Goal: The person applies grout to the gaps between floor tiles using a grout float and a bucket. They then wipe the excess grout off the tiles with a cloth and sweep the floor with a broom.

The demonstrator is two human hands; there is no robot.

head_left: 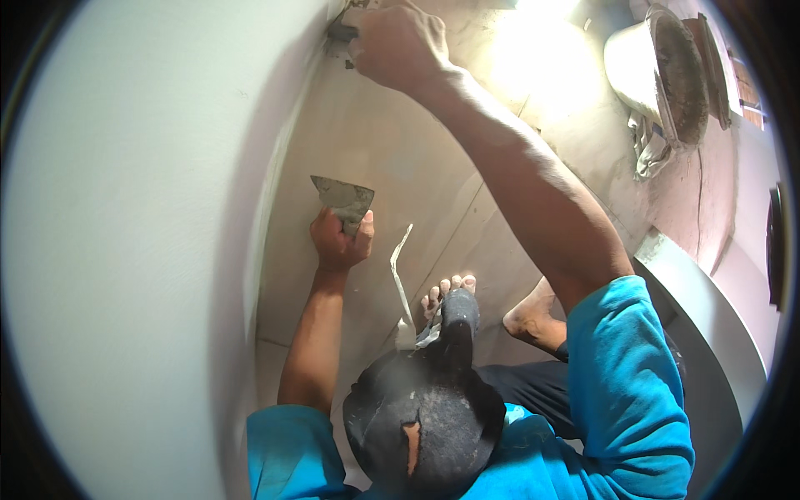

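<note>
My left hand (340,242) is closed round the handle of a putty knife (346,197), its wide blade smeared with dried filler and pointing away from me. That hand is low, a short way right of the white wall. My right arm reaches far forward, and my right hand (402,46) is closed at the wall's foot, at the top of the view. Something grey (342,32) shows at its fingers, partly hidden, and I cannot make out what it is. Filler dust covers the right forearm.
The smooth white wall (150,208) runs along my left, meeting the dusty floor (375,150). A filler-stained white basin (637,67) stands tilted at the far right, with a crumpled rag (650,150) beside it. A thin pale strip (398,271) rises near my bare foot (450,290).
</note>
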